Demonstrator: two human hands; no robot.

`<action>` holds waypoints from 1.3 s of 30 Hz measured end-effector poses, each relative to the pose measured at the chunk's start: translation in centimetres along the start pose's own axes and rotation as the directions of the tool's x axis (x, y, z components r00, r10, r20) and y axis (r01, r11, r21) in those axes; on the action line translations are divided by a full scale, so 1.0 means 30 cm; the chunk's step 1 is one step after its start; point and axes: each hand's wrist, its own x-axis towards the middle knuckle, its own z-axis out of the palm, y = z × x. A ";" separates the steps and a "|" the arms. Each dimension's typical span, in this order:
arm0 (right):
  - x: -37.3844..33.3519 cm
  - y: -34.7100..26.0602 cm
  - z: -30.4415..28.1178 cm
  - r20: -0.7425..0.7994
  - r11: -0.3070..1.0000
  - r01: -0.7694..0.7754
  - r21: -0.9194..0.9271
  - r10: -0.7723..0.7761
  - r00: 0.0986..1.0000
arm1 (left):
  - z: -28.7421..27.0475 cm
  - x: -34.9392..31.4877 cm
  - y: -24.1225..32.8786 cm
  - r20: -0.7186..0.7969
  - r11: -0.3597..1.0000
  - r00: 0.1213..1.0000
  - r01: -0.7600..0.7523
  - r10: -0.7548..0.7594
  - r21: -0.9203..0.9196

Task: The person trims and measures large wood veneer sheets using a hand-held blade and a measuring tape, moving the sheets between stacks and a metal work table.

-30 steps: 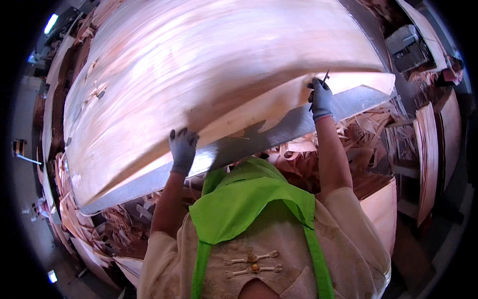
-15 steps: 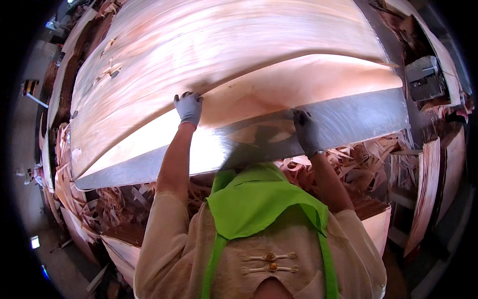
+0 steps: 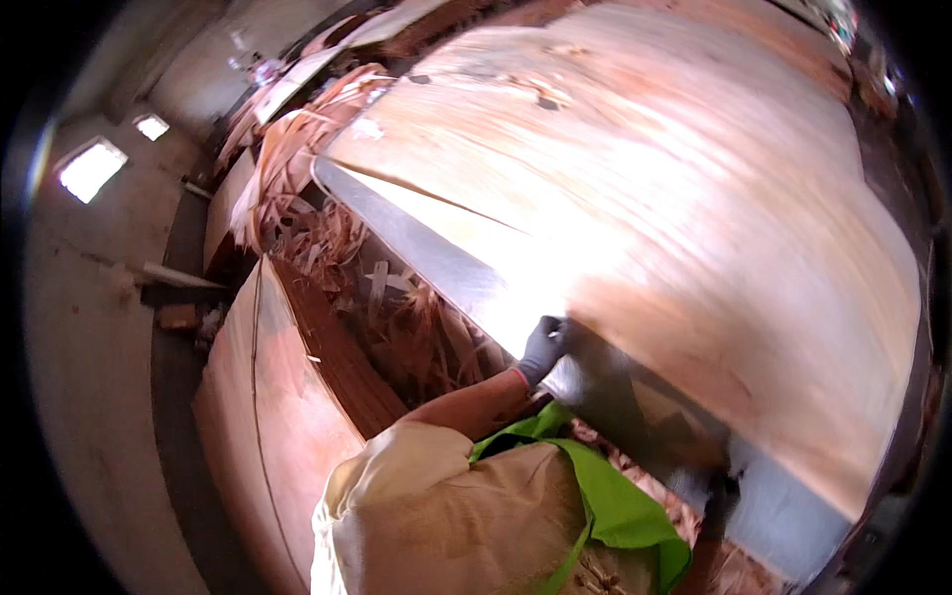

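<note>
My left hand [image 3: 545, 349], in a grey glove with dark fingertips, is closed at the near edge of a thin wood veneer sheet [image 3: 793, 397]. Its fingers curl where the pale wood meets a shiny metal strip [image 3: 436, 243]. Lower right, my right hand [image 3: 722, 494] is dark and smeared, close to the metal strip; its fingers cannot be made out. The veneer lies over a broad pale wood surface, and a narrow raised fold or gap shows toward its left end. Glare washes out the middle of the wood.
Tangled veneer shavings [image 3: 407, 327] fill the space below the metal strip. A large stack of wood sheets [image 3: 268, 397] stands at the left, near my left arm. Beyond it are a grey floor [image 3: 89, 377] and bright openings [image 3: 94, 169].
The view has swung left and tilted. My left hand has come from the wood surface back to the veneer's near edge, and the sheet's raised bulge has flattened.
</note>
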 end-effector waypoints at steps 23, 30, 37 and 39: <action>0.295 -0.173 0.125 -0.500 0.958 -0.007 0.288 0.157 0.852 | -0.516 0.975 -0.150 0.011 0.443 0.917 0.204 -0.399 -0.873; 0.213 -0.207 0.272 -0.446 0.911 0.128 0.392 0.066 0.893 | -0.771 1.259 -0.386 -0.175 0.556 0.968 -0.047 -0.179 -0.830; 0.048 -0.330 0.515 -0.391 0.816 -0.071 0.573 0.349 0.852 | -1.185 1.119 -0.480 -0.110 0.544 0.994 -0.077 -0.028 -0.836; 0.031 -0.286 0.564 -0.302 0.739 -0.083 0.669 0.372 0.878 | -1.370 1.115 -0.476 -0.142 0.522 0.985 -0.174 0.101 -0.835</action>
